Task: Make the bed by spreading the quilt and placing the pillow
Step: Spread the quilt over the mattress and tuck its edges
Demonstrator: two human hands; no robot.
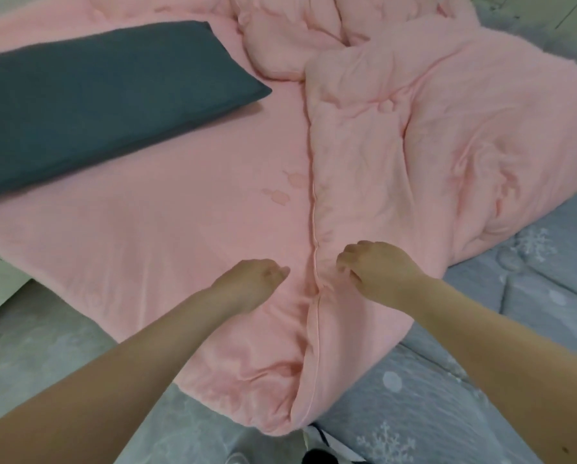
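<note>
Hands: left hand (258,279) and right hand (369,267) each pinch pink quilt (431,135) beside its folded edge, apparently to spread it; dark pillow (89,98) far left.

The quilt (414,155) is soft pink cloth, puffy, stitched and creased, with a faint sheen; the pillow (96,105) is matt dark cloth; the bed (448,396) is grey quilted snowflake-printed fabric

Pillow (89,98) cut off at left edge; quilt (414,145) top likewise.
</note>
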